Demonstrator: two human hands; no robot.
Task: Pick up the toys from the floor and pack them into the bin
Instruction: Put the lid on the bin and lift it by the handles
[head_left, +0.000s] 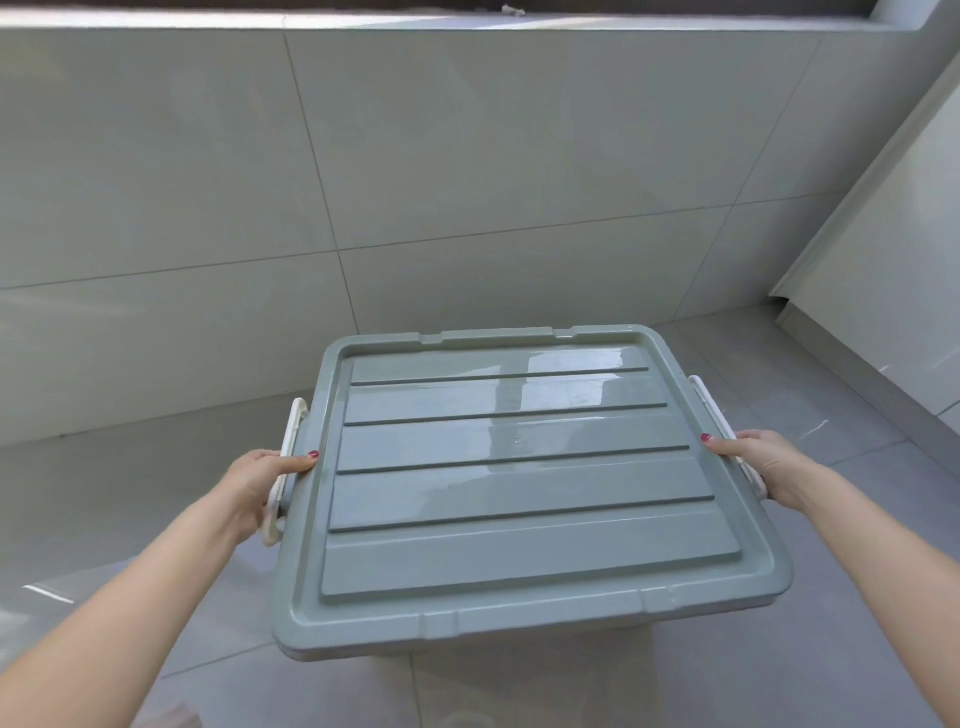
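Grey-green storage bin (530, 519) dead centre, lid (519, 467) on, ridged with long dark grooves running across. Held out in front over the grey tiled floor (130, 493), near edge tipped slightly down to the right. Left hand (260, 486) clamped on the white latch handle (283, 467) at the bin's left side, thumb (298, 461) laid flat over the lid rim, red nail showing, remaining fingers curled under and out of sight. Right hand (758, 465) mirroring it on the far side, gripping the white right handle (727, 431), thumb (719, 444) pressed on the lid's edge, other fingers wrapped below the rim. Both bare forearms stretched forward from the lower corners. Lid glossy, catching pale reflections along its middle. Bin body mostly hidden beneath the lid, just a sliver of pale wall below the near rim. Large grey wall tiles (467, 156) behind, a white cabinet edge (883, 234) running up the right. No telling what sits inside with the lid covering everything
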